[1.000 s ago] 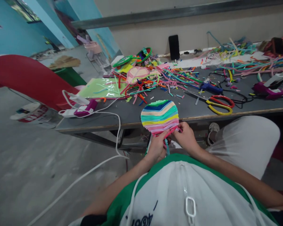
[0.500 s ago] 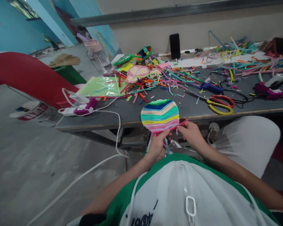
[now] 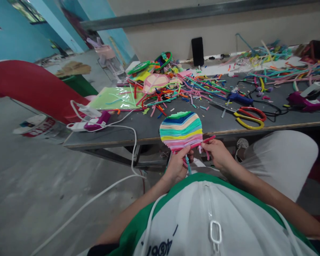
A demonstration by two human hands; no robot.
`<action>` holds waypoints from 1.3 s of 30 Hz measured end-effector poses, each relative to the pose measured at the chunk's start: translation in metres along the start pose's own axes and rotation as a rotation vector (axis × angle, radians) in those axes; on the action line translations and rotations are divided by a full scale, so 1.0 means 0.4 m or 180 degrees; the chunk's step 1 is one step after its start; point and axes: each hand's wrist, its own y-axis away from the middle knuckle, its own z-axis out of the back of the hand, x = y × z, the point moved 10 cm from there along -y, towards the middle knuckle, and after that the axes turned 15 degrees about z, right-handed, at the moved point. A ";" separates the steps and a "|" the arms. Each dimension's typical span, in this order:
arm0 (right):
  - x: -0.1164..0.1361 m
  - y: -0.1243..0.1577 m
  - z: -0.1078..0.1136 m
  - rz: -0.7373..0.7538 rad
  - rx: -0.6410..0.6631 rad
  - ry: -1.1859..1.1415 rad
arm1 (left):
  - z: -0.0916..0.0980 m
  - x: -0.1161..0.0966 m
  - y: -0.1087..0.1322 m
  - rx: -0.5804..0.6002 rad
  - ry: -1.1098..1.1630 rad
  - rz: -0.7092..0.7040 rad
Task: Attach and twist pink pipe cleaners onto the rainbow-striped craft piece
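Note:
A round disc striped with rows of coloured pipe cleaners [image 3: 181, 128] is held just off the table's front edge. My left hand [image 3: 178, 164] grips its lower edge, thumb on top and fingers underneath. A red-pink pipe cleaner [image 3: 210, 139] lies along the bottom stripe, and its free end sticks out to the right. My right hand [image 3: 215, 152] pinches that pipe cleaner near the disc's lower right edge. A teal pipe cleaner [image 3: 188, 165] hangs below the left hand; the left fingers are partly hidden under the disc.
Scissors with red and yellow handles [image 3: 249, 117] and a blue glue gun [image 3: 240, 99] lie at the right of the table [image 3: 146, 129]. Pipe cleaner scraps [image 3: 200, 89] cover its middle. A phone [image 3: 197, 51] leans at the back. A white cable [image 3: 134, 153] hangs over the front-left edge.
My right hand has shifted very slightly to the right with the red-pink pipe cleaner. The disc and my left hand stay nearly in place.

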 end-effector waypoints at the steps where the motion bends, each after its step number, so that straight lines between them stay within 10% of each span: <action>1: -0.007 0.003 0.000 -0.0107 0.0026 -0.0090 | -0.003 -0.005 0.003 0.0019 -0.0048 -0.0038; 11: 0.041 -0.010 0.112 -0.0449 0.0329 -0.0551 | -0.007 -0.079 0.031 0.0078 -0.0689 -0.0562; 18: 0.023 0.004 0.061 -0.0586 0.0986 -0.0215 | -0.045 -0.064 0.022 0.0298 -0.1401 -0.0470; 27: -0.043 0.012 0.061 -0.0743 0.0775 -0.0322 | -0.011 -0.048 -0.004 0.0009 -0.1684 -0.0624; 39: -0.032 0.011 0.061 -0.0677 0.0713 -0.0377 | -0.001 -0.040 -0.010 0.0386 -0.0671 0.0156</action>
